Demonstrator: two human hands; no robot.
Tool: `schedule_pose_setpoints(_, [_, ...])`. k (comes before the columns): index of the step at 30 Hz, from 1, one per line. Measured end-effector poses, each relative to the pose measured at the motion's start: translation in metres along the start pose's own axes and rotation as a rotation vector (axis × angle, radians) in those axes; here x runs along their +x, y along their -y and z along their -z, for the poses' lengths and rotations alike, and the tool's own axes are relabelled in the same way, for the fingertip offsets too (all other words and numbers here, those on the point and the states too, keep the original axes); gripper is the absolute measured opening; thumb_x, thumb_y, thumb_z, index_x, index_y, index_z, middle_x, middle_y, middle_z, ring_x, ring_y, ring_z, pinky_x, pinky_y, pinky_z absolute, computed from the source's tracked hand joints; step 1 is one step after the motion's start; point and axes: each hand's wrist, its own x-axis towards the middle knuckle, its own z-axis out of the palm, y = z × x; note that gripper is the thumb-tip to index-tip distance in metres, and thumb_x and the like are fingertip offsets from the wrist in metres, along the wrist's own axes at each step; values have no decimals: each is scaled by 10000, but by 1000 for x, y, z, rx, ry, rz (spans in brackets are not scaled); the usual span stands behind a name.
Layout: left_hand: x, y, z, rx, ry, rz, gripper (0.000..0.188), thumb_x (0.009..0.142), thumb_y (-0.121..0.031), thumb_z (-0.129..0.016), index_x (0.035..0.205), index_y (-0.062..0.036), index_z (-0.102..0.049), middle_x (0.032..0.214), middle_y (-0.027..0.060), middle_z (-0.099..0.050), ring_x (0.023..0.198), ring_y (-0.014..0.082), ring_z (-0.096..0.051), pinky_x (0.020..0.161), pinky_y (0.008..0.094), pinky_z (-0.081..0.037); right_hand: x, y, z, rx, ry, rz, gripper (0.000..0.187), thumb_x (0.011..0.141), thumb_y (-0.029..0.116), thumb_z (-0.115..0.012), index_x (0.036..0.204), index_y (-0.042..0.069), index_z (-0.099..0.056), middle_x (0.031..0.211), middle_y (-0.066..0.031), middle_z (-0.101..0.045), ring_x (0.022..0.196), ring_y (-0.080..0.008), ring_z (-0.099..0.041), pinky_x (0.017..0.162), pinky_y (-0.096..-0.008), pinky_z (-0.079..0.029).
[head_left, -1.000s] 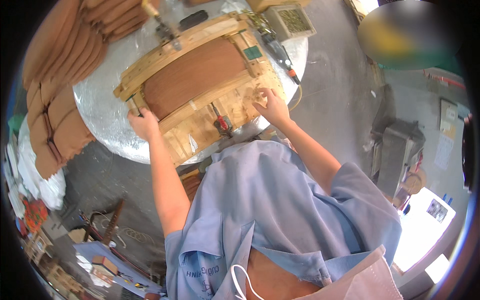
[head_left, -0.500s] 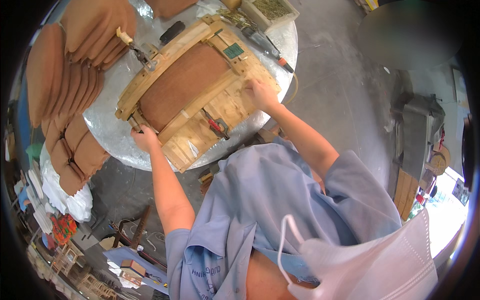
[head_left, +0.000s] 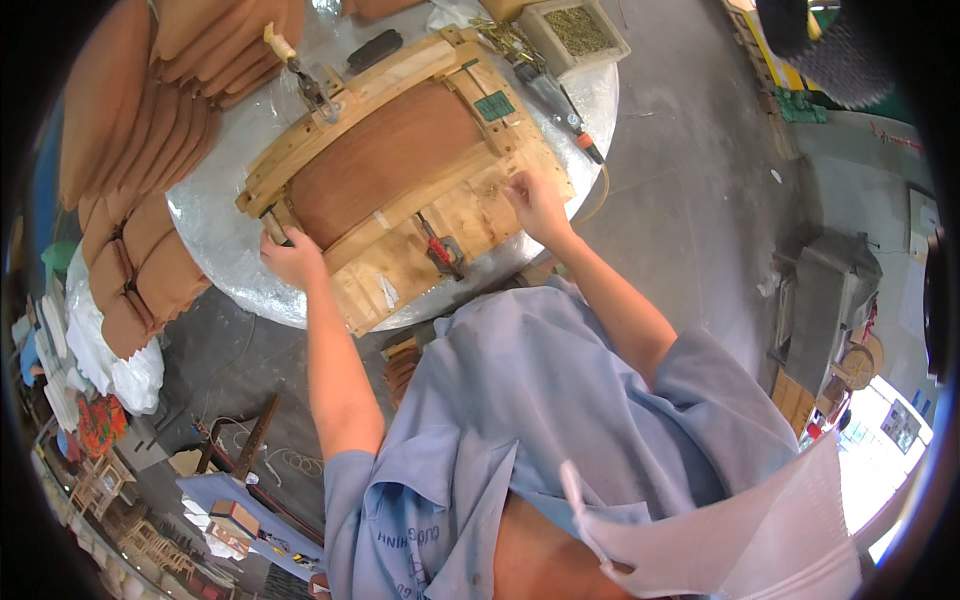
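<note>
Because the rectangular pale-wood jig (head_left: 470, 207) looks heavy, its eight-o'clock end suits the clasping left hand (head_left: 293, 260), the right hand's (head_left: 538, 208) grip unclear.

1. Left hand (head_left: 295, 259): fingertips partly hidden at the wooden frame (head_left: 392, 79); grip unclear.
2. Right hand (head_left: 540, 210): fingertips partly concealed; whether holding anything undetermined.
3. Table (head_left: 228, 190): far rim cut off by upper edge.
4. Brown stacked panels (head_left: 228, 42), far left: likewise cut off.
5. Tray (head_left: 592, 63), far right: contents too small to identify.
</note>
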Motion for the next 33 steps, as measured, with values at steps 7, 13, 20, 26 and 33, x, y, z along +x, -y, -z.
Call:
schedule_pose_setpoints(7, [-125, -121, -14, -1626, 973, 637, 626, 1115, -550, -485, 1433, -22, -597, 1404, 194, -658, 1332, 352, -605, 1147, 479, -466, -32, 113, 20, 187, 110, 208, 173, 960, 120, -773, 1077, 40, -673, 840, -80, -691, 749, -177, -665, 687, -332, -550])
schedule_pose_setpoints(13, [-148, -139, -15, -2286, 1225, 906, 611, 1141, -515, -424, 1333, -9, -707, 1322, 203, -734, 1243, 348, -693, 1092, 502, -550, -53, 138, 51, 311, 94, 375, 213, 955, 95, -762, 1151, 60, -687, 867, -40, -656, 733, -155, -635, 680, -317, -539])
schedule_pose_setpoints(20, [-134, -140, 5, -2209, 1283, 808, 586, 1132, -482, -462, 1404, -2, -660, 1388, 208, -701, 1298, 348, -673, 1123, 487, -546, -25, -5, 42, -59, -56, -158, 313, 965, 255, -735, 1219, 80, -683, 1065, -113, -726, 919, -277, -720, 834, -415, -568])
schedule_pose_setpoints(26, [-147, -142, 12, -1774, 961, 974, 401, 1104, -395, -587, 1244, -37, -702, 1049, 120, -758, 1001, 277, -730, 883, 402, -615, -8, -47, 17, -222, -77, -118, 196, 942, 268, -686, 1087, 142, -722, 1136, -71, -733, 1124, -306, -687, 900, -447, -565])
schedule_pose_setpoints(33, [-162, -132, 0, -1420, 873, 900, 287, 1076, -325, -678, 865, -157, -583, 623, -59, -445, 570, 78, -457, 521, 269, -359, -7, -65, 6, -257, -162, -45, 144, 944, 279, -706, 1033, 169, -733, 1049, -47, -730, 1007, -309, -716, 836, -448, -580])
